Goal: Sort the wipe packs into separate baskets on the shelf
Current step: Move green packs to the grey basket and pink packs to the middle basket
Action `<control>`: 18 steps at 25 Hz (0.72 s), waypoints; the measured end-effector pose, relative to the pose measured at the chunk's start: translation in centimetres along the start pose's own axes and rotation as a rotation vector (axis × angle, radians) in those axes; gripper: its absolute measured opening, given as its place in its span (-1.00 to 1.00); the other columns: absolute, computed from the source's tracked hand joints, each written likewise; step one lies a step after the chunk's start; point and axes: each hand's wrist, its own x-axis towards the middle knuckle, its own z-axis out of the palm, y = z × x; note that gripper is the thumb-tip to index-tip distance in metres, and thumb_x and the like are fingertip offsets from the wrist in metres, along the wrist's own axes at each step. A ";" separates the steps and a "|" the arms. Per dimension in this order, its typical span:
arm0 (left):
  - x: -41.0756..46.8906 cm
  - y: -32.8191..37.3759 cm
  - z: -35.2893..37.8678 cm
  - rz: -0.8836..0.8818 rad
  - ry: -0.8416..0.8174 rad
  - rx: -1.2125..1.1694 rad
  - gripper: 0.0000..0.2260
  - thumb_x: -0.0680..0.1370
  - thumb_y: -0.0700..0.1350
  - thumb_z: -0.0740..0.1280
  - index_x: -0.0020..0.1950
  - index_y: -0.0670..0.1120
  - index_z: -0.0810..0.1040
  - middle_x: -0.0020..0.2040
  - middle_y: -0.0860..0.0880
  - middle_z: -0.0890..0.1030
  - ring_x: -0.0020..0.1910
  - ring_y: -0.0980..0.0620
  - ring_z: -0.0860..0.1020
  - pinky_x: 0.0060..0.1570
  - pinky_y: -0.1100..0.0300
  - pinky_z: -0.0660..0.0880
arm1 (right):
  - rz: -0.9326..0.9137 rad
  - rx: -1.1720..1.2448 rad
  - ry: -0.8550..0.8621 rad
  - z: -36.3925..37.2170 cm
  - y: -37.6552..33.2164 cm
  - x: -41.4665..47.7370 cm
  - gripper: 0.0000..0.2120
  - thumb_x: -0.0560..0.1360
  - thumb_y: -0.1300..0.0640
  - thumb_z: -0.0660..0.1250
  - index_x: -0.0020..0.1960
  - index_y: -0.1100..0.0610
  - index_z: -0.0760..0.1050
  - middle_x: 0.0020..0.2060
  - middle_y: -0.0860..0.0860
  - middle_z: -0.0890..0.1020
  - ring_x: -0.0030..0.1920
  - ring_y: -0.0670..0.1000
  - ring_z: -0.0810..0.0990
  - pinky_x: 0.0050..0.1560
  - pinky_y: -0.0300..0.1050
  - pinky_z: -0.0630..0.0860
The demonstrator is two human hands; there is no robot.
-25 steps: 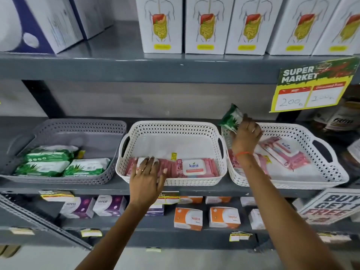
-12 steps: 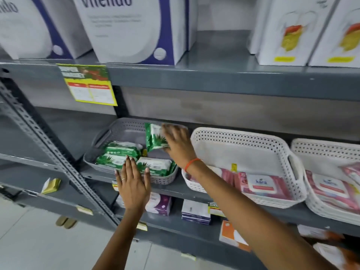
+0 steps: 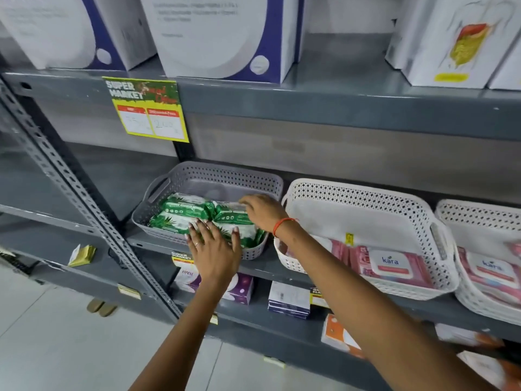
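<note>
The right hand (image 3: pixel 263 211) pinched a green wipe pack (image 3: pixel 228 213) low inside the grey basket (image 3: pixel 214 176) on the shelf. The left hand (image 3: pixel 215 249) lay open and flat on the near packs. I thought she should lay it flat, then let go.

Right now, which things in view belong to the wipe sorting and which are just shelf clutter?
Job: green wipe packs, grey basket, pink wipe packs, white basket, far white basket, left hand, right hand.

Clutter: price sign, white-and-blue boxes, purple boxes.
</note>
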 end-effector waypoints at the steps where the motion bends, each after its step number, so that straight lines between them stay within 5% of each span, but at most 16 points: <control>1: -0.3 0.9 -0.1 0.000 -0.027 -0.003 -0.28 0.56 0.26 -0.15 0.50 -0.27 -0.11 0.53 -0.27 -0.11 0.51 -0.20 -0.18 0.45 -0.07 -0.26 | 0.009 0.044 0.117 -0.6 0.5 -1.1 -0.71 0.59 0.20 0.13 0.22 0.15 0.54 0.23 0.10 0.62 0.21 0.14 0.57 0.23 0.02 0.52; 4: -2.2 4.5 0.9 0.060 -0.032 -0.027 -0.23 0.55 0.28 -0.09 0.49 -0.29 -0.16 0.52 -0.30 -0.19 0.50 -0.20 -0.23 0.42 -0.09 -0.29 | 0.053 0.157 0.358 -2.6 3.5 -4.5 -0.78 0.53 0.23 0.21 0.04 0.15 0.62 0.00 0.10 0.73 0.03 0.15 0.66 0.05 0.01 0.60; 10: -5.9 11.3 2.1 0.145 0.006 -0.092 -0.11 0.41 0.36 -0.25 0.49 -0.30 -0.15 0.51 -0.32 -0.18 0.49 -0.21 -0.26 0.44 -0.11 -0.27 | 0.209 0.298 0.619 -8.1 12.5 -11.1 -0.79 0.50 0.37 0.23 -0.10 0.23 0.64 -0.16 0.15 0.75 -0.10 0.13 0.71 0.03 0.03 0.63; 14: -7.6 15.4 2.7 0.449 -0.051 -0.057 -0.18 0.41 0.34 -0.34 0.49 -0.20 -0.25 0.50 -0.18 -0.27 0.48 -0.09 -0.30 0.42 -0.03 -0.35 | 0.394 0.280 0.794 -10.7 17.9 -15.3 -0.79 0.49 0.39 0.22 -0.08 0.26 0.64 -0.09 0.19 0.73 -0.04 0.18 0.68 0.05 0.00 0.57; 18: -8.9 18.1 4.3 0.654 -0.198 0.036 -0.27 0.51 0.30 -0.26 0.52 -0.16 -0.02 0.56 -0.12 -0.06 0.52 -0.01 -0.13 0.45 0.00 -0.23 | 0.668 -0.014 0.799 -13.0 23.6 -19.6 -0.74 0.49 0.34 0.22 0.14 0.29 0.56 0.11 0.30 0.60 0.15 0.31 0.52 0.17 0.12 0.50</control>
